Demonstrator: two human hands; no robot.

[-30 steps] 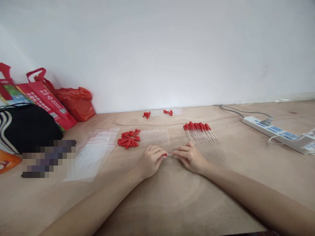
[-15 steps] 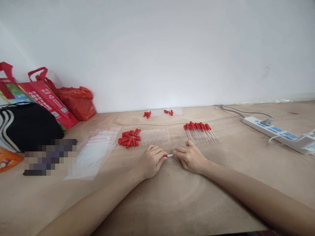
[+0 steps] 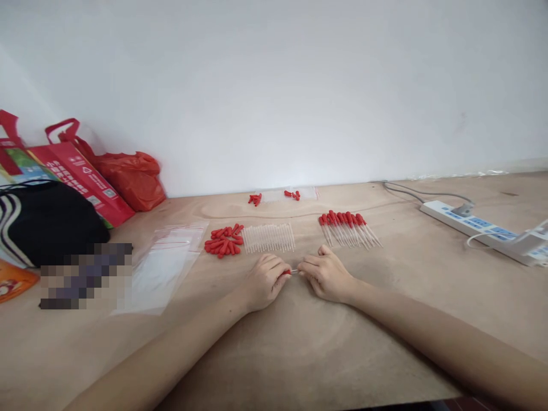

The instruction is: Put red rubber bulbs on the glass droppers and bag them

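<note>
My left hand [image 3: 266, 281] is closed around a red rubber dropper bulb [image 3: 286, 273], of which a small part shows. From the bulb a clear dropper tube [image 3: 294, 272] runs across to my right hand [image 3: 324, 275], whose fingers pinch its other end. Beyond my left hand lies a pile of loose red bulbs [image 3: 222, 246], beside a row of bare clear tubes [image 3: 269, 237]. Past my right hand is a row of droppers [image 3: 349, 229] with red bulbs on their far ends.
Clear zip bags [image 3: 165, 265] lie on the wooden table [image 3: 299, 354] at left, near a black bag [image 3: 51, 222] and red bags [image 3: 137, 180]. A white power strip [image 3: 475, 228] with cords is at right. More bulbs [image 3: 254, 199] lie by the wall.
My right hand has shifted slightly left, and less of the tube shows between my hands. The view has moved a little; the piles look the same.
</note>
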